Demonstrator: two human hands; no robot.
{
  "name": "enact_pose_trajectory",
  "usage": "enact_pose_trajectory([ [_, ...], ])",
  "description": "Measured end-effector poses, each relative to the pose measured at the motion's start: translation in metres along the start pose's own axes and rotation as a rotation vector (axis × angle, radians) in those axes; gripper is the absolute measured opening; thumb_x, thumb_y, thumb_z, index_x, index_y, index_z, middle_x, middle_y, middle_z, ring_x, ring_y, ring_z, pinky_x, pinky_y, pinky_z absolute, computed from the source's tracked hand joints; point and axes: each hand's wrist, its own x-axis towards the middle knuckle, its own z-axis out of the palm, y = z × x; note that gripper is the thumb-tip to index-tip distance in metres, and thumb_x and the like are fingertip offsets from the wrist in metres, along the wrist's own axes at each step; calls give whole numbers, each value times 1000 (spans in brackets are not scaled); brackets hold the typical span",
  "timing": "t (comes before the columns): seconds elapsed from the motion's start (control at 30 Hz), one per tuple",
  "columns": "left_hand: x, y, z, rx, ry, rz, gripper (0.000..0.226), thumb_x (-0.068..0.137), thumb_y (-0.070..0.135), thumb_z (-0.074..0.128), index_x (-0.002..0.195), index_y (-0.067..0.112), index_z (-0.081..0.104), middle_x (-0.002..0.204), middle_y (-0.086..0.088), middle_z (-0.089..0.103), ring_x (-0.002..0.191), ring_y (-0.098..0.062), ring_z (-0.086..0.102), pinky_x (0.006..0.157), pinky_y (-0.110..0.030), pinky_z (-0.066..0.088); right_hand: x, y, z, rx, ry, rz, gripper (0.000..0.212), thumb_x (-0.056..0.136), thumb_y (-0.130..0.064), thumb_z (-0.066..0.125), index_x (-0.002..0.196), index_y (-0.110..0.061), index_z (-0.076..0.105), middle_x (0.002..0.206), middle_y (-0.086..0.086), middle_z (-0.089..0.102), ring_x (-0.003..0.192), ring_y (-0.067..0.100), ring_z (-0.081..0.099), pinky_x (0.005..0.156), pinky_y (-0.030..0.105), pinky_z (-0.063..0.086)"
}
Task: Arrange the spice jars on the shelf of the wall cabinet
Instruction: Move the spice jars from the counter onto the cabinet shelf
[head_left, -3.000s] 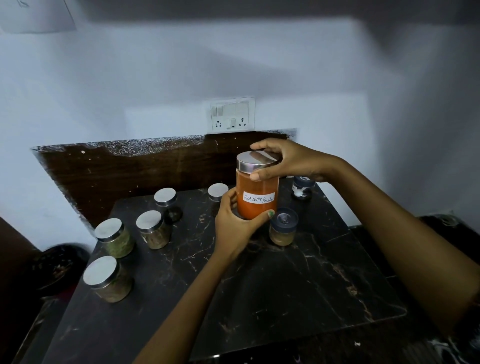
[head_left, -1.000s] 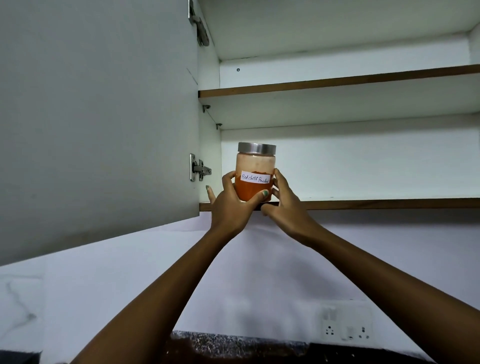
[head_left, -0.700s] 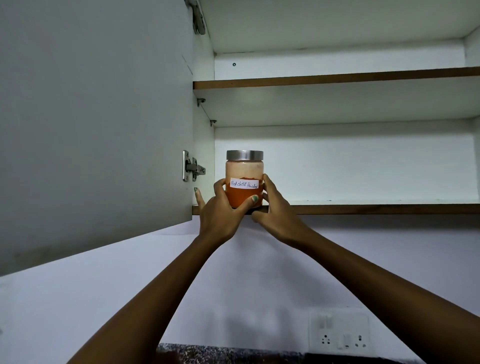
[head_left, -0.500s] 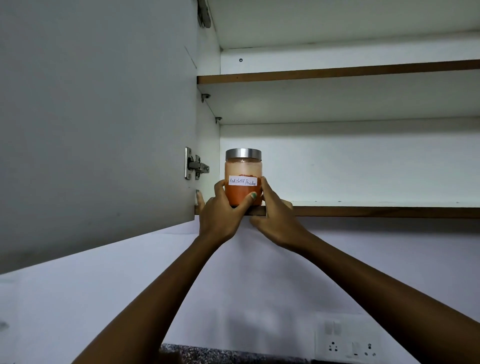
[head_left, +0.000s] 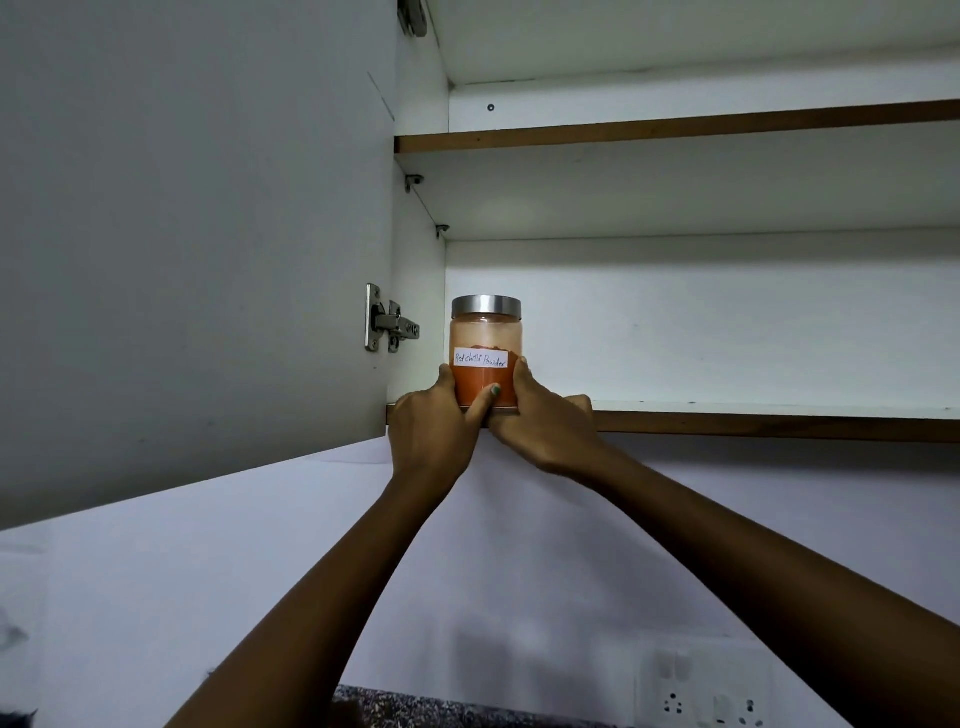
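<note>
Beside the open cabinet door (head_left: 197, 234), the left hand (head_left: 434, 421) and right hand (head_left: 540, 421) clasped the chilli jar (head_left: 485, 353) from either side at the lower shelf (head_left: 753, 415) front edge, far left. Best slid back before both loosened.

I read "Red chilli Powder", handwritten on the white label (head_left: 480, 359) of the jar (head_left: 485, 332), frame centre.

White wall (head_left: 260, 597) ahead of me, dim light. Open cabinet door (head_left: 182, 234) on my left w/ metal hinge (head_left: 387, 325). White switch/socket plate (head_left: 706, 691) bottom right, speckled dark edge (head_left: 441, 712) below.
</note>
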Motion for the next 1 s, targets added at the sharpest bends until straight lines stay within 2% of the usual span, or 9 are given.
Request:
enact_pose_trajectory([
  [0.07,5,5,-2,30,-27,-29,57,90,56,45,125,12,53,107,-10,69,92,-28,65,84,-38,52,7,-2,-8,16,-96,64,69,91,-43,41,146,-17,8,133,5,52,117,27,51,104,47,22],
  [0.2,20,11,-5,38,-116,-126,50,89,50,52,119,12,59,107,-11,68,94,-29,63,76,-33,47,16,-7,-17,25,-228,137,71,92,-41,39,149,-17,3,141,6,46,127,28,43,109,50,13],
  [0.27,22,11,-4,31,-128,-151,50,88,50,53,119,11,60,108,-12,67,95,-29,63,74,-32,45,17,-9,-18,22,-258,142,70,91,-34,42,148,-16,7,139,8,47,126,28,43,110,49,13],
  [0.37,20,11,-1,22,-110,-159,51,88,51,53,118,11,60,108,-11,68,95,-29,64,74,-31,45,18,-9,-18,20,-275,164,73,85,-26,47,147,-14,10,134,8,51,122,28,45,110,49,15],
  [0.5,22,11,-2,-24,-127,-176,51,87,50,56,115,7,60,107,-13,67,94,-30,64,80,-36,50,24,-8,-17,131,-289,209,63,84,-22,47,141,-12,24,117,8,60,118,26,49,106,49,13],
  [0.67,20,11,-3,-54,-111,-186,49,86,49,58,112,7,62,103,-12,68,90,-30,64,78,-34,51,24,-7,-15,164,-301,223,72,74,-17,49,140,-16,21,121,7,59,119,27,46,104,48,11],
  [0.83,16,9,-2,-105,-45,-181,50,82,51,62,111,9,65,100,-10,70,86,-26,65,71,-29,48,22,-4,-16,150,-330,169,87,73,-16,50,147,-22,6,135,6,50,123,28,42,106,49,11],
  [1.0,14,5,0,-111,-23,-153,54,83,52,61,112,7,65,102,-11,70,88,-27,66,80,-35,54,20,2,-13,145,-311,120,85,75,-18,51,147,-22,7,132,6,51,119,26,44,105,47,13],
])
